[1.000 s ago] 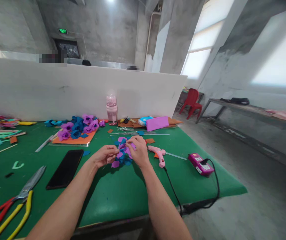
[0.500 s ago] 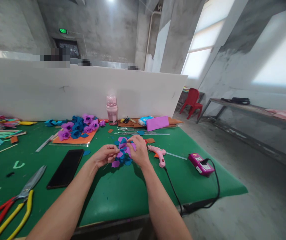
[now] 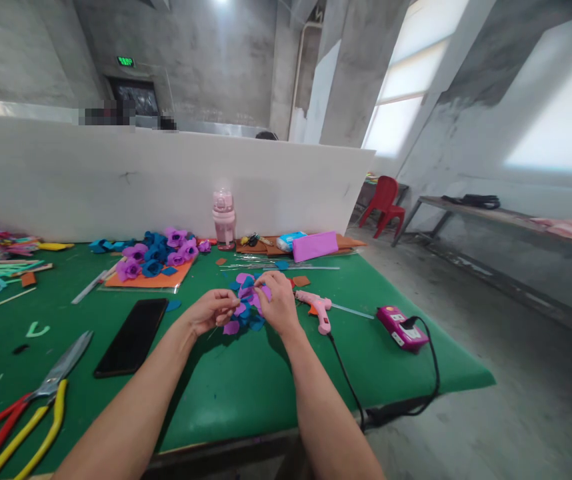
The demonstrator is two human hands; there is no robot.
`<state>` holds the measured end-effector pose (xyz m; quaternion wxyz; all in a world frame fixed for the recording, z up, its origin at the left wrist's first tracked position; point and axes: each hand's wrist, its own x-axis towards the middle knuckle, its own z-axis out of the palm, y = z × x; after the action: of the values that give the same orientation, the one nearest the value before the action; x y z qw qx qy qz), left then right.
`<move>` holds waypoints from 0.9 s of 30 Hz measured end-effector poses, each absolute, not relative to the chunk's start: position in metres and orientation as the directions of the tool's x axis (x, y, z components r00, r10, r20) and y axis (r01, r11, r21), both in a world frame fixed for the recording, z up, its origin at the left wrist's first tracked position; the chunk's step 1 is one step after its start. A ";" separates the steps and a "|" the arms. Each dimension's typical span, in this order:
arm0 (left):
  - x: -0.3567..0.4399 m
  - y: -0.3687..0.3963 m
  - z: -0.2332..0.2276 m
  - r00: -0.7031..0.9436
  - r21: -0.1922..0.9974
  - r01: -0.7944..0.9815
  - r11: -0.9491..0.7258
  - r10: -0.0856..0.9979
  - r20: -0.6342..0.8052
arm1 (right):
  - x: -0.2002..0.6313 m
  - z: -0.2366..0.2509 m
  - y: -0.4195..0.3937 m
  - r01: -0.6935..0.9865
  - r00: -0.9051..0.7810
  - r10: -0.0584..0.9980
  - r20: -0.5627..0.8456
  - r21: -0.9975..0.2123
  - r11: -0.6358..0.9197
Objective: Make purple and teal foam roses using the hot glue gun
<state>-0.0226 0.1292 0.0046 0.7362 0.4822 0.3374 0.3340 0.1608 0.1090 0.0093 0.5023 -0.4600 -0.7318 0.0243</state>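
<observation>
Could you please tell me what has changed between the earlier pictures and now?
Nothing has visibly changed on the table: no clear move, and nothing visibly taken up or let go. The left hand and right hand stay at the petals. The glue gun, phone, shears and flowers lie as before.

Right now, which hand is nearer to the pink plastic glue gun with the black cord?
Right. The right hand is just left of the glue gun, beside its nozzle end; the left hand is farther left, beyond the purple and blue petals.
</observation>
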 end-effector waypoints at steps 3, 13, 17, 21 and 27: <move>-0.022 0.129 0.004 0.547 0.938 -0.171 0.303 0.821 -0.166 | 0.161 0.009 0.109 0.669 -0.076 0.699 0.711 -0.484 0.564; -0.023 0.129 0.004 0.543 0.943 -0.149 0.297 0.822 -0.173 | 0.161 0.010 0.107 0.653 -0.064 0.695 0.717 -0.496 0.572; -0.018 0.128 0.006 0.421 0.977 -0.149 0.155 0.904 -0.079 | 0.161 0.012 0.107 0.587 0.038 0.668 0.744 -0.557 0.588; -0.011 0.127 0.008 0.143 0.983 -0.121 -0.136 0.978 0.152 | 0.156 0.009 0.108 0.497 0.150 0.662 0.734 -0.635 0.591; -0.006 0.127 0.005 -0.007 0.960 0.040 -0.278 0.960 0.279 | 0.140 0.005 0.104 0.368 0.044 0.733 0.679 -0.693 0.620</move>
<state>-0.0063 0.1271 0.0051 0.4119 0.5717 0.4373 0.5588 0.1398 0.1037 0.0051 0.5963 -0.4082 -0.6742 0.1528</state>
